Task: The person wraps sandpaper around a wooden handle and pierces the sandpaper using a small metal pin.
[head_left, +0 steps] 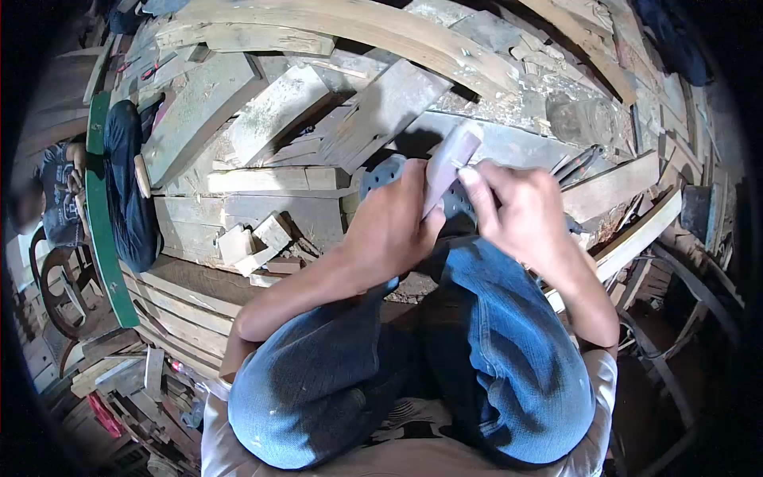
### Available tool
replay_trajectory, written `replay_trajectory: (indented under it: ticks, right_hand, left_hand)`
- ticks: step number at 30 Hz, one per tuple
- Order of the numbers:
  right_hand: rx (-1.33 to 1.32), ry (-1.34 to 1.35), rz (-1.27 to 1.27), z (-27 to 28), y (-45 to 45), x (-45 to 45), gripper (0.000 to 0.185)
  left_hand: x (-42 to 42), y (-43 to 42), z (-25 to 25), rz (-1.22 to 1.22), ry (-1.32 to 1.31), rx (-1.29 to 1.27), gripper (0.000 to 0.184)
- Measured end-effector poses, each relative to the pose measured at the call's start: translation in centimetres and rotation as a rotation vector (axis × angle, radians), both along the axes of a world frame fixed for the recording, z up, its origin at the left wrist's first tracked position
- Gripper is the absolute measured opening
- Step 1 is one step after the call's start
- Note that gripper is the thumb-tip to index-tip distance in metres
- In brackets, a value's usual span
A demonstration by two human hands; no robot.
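A: Large items, clock taken from view centre?
B: Curved plank (358, 26), 12 o'clock; green board (99, 211), 9 o'clock.
A: Hands?
B: Right hand (520, 203), between 2 and 3, fingers curled, thumb at the pale piece (455, 163); cannot tell if it grips anything; left hand (389, 215), near centre, closed round the piece's lower part.
A: Piece?
B: Between 1 and 2; tilted.

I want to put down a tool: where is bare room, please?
Bare boards at left lie between dark jeans and small blocks; a grey patch shows between the held piece and the dark tool. Right of that, planks crowd together.
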State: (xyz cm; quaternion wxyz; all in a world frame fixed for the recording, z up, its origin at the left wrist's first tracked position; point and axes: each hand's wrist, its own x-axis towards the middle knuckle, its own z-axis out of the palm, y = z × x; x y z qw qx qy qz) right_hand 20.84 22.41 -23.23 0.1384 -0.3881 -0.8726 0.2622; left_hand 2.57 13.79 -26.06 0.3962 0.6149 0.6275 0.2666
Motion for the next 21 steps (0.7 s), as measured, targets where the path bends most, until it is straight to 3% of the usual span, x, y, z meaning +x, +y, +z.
replay_trajectory:
  ticks: [5, 8, 12, 14, 18, 21]
  right_hand:
    - [-0.019, -0.008, -0.018, -1.1, -1.1, -0.2, 0.026]
    - [-0.011, -0.005, -0.071, -1.3, -0.1, -0.1, 0.025]
    - [0.060, -0.002, 0.052, -1.8, -0.8, -0.1, 0.026]
    - [-0.038, -0.037, -0.045, -1.3, 0.6, 0.0, 0.026]
    - [-0.002, -0.015, 0.033, -1.8, -1.4, 0.1, 0.026]
    - [0.001, -0.009, -0.045, -2.0, 0.5, 0.2, 0.029]
  left_hand:
    - [-0.6, 0.7, 0.8, 0.036, -0.202, -0.226, 0.043]
    - [-0.7, -0.3, -1.6, 0.022, -0.268, -0.177, 0.046]
    - [-1.0, 0.2, -0.9, 0.003, -0.264, -0.291, 0.043]
    - [-1.0, -0.5, -2.4, 0.014, -0.321, -0.255, 0.041]
    - [-1.1, 0.4, -0.9, -0.022, -0.297, -0.321, 0.040]
    - [-0.9, 0.1, -1.7, 0.008, -0.283, -0.199, 0.045]
